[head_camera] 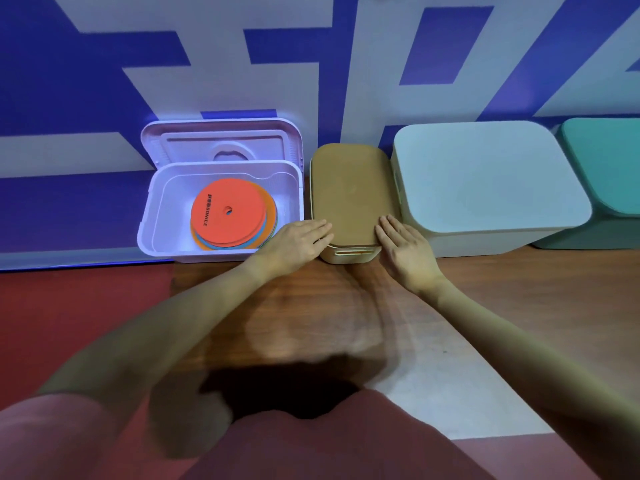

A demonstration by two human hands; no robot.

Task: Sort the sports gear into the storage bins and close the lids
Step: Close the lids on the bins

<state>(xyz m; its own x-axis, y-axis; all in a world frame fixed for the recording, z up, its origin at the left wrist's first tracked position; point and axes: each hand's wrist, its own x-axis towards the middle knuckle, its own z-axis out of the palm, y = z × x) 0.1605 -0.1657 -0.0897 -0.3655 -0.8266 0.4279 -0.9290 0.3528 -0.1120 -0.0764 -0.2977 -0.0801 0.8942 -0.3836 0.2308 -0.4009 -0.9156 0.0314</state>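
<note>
A small tan bin [350, 192] stands against the wall with its lid down. My left hand [294, 242] lies flat at the lid's near left corner, fingers spread and holding nothing. My right hand [405, 249] rests flat at the near right corner, also holding nothing. To the left, a white bin [152, 216] is open, its lid [221, 143] leaning back on the wall. Inside it lies a stack of flat round discs [228, 213], an orange-red one on top.
A larger pale blue bin [485, 178] with its lid on stands right of the tan one, and a teal bin [606, 168] further right. A blue-and-white wall runs behind them. The floor in front is wood-patterned, red at the left.
</note>
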